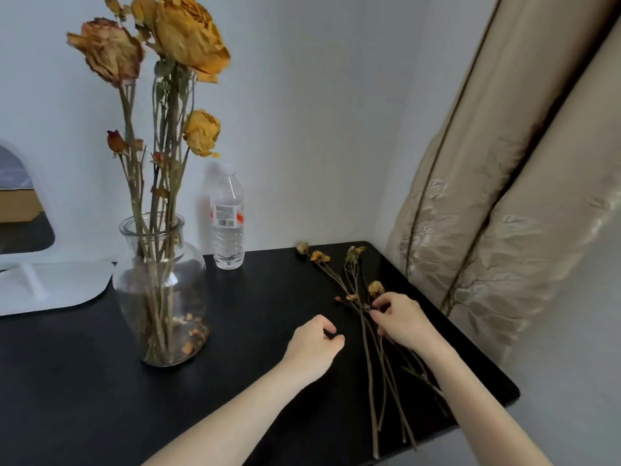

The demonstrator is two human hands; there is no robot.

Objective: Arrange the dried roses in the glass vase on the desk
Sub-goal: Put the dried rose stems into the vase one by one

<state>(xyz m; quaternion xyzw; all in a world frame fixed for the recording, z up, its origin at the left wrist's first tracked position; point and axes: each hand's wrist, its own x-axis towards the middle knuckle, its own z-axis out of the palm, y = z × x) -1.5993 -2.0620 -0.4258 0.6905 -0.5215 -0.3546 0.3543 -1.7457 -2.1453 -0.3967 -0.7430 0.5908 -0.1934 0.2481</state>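
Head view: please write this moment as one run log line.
phase: picking stem | left hand: curled, empty | right hand: pinches loose roses on desk | glass vase: holds tall roses

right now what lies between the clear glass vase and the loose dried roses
Between vase and roses: only the left hand over bare black desk, head view.
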